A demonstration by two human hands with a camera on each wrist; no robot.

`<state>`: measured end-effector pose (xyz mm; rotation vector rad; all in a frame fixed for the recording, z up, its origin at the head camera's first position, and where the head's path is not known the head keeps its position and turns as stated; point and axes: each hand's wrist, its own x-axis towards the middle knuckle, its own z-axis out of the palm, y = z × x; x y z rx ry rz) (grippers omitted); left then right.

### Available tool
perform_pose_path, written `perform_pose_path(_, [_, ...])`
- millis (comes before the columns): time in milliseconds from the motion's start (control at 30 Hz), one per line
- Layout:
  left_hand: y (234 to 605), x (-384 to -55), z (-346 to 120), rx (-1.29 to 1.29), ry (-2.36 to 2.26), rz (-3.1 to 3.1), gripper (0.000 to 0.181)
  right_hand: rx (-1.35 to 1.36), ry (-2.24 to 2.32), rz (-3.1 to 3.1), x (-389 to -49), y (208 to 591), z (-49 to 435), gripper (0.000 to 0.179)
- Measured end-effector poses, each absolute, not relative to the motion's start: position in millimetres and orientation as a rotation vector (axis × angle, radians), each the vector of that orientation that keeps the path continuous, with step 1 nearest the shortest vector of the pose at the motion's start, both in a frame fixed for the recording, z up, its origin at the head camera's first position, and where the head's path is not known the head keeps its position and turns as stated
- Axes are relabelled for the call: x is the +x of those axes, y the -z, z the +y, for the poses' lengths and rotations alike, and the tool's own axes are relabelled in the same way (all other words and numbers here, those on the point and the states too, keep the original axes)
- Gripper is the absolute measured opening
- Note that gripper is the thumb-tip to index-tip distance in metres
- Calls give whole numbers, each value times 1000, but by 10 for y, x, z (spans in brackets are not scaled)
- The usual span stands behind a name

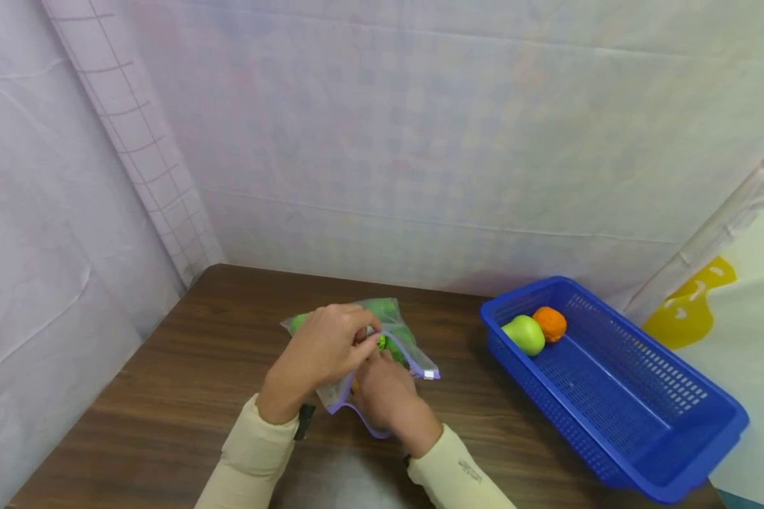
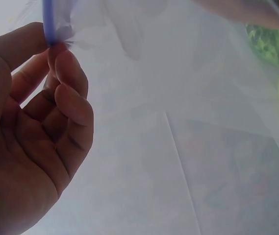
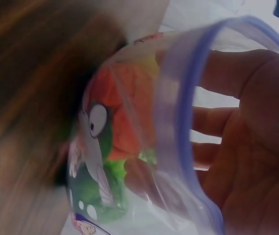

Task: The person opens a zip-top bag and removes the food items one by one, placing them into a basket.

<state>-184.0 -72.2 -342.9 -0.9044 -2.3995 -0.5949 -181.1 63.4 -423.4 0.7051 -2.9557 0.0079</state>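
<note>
A clear zip bag (image 1: 385,305) with a purple zip edge lies mid-table, its mouth spread. My left hand (image 1: 321,346) pinches the purple edge (image 2: 49,22) between thumb and fingertips, the other fingers curled. Through the mouth reaches my right hand (image 1: 388,392), fingers inside and thumb extended, all loosely spread. Close to those fingertips sits a wrinkled orange fruit (image 3: 124,107), seen through the printed plastic. Green pieces fill part of the bag, among them a bumpy one like broccoli (image 2: 271,44). The bag's wall blurs the contents.
To the right stands a blue perforated basket (image 1: 649,488) with a green pear (image 1: 525,335) and an orange fruit (image 1: 550,324) at its far left end. Pale sheets (image 1: 420,141) hang behind and beside the brown wooden table (image 1: 184,367).
</note>
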Motion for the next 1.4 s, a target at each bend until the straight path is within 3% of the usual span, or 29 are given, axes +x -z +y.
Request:
perform_pose_path(900, [3440, -1823, -721, -935, 598, -2406, 7, 724, 14, -2908, -1837, 4366, 605, 51])
perform_pose_path(1400, [3436, -1836, -711, -934, 600, -2398, 7, 700, -95, -2933, -1776, 4126, 700, 36])
